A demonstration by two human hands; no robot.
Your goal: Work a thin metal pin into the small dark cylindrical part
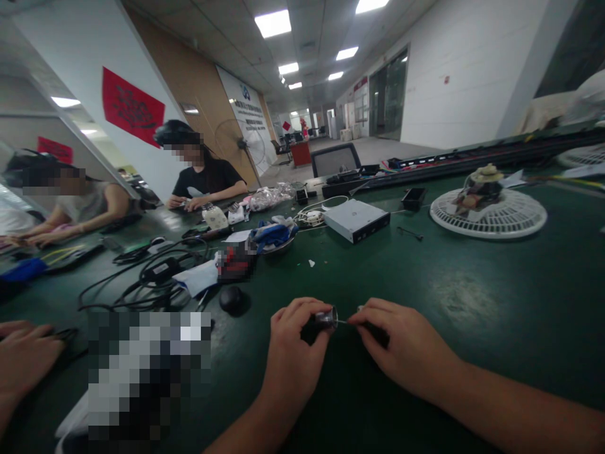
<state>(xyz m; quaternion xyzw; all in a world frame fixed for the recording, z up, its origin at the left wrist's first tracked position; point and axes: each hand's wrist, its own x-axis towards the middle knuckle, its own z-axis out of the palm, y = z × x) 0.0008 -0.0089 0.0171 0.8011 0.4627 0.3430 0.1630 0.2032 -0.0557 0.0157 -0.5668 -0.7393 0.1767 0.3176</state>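
My left hand (pixel 295 345) grips a small black cylinder with a shiny metal end (pixel 326 319). My right hand (pixel 401 340) pinches a small dark part (pixel 375 333), and a thin metal pin (pixel 344 321) runs from it toward the cylinder's open end. The pin's tip seems to touch or nearly touch the cylinder. Fingers hide most of both parts. Both hands are low over a dark green workbench (pixel 454 302).
A white desk fan grille (pixel 489 214) and a flat white box (pixel 357 219) lie ahead. Tangled black cables (pixel 161 274) and a round black object (pixel 231 299) lie to the left. Another person's hand (pixel 23 359) rests at the bench's left edge, and co-workers (pixel 203 180) sit across.
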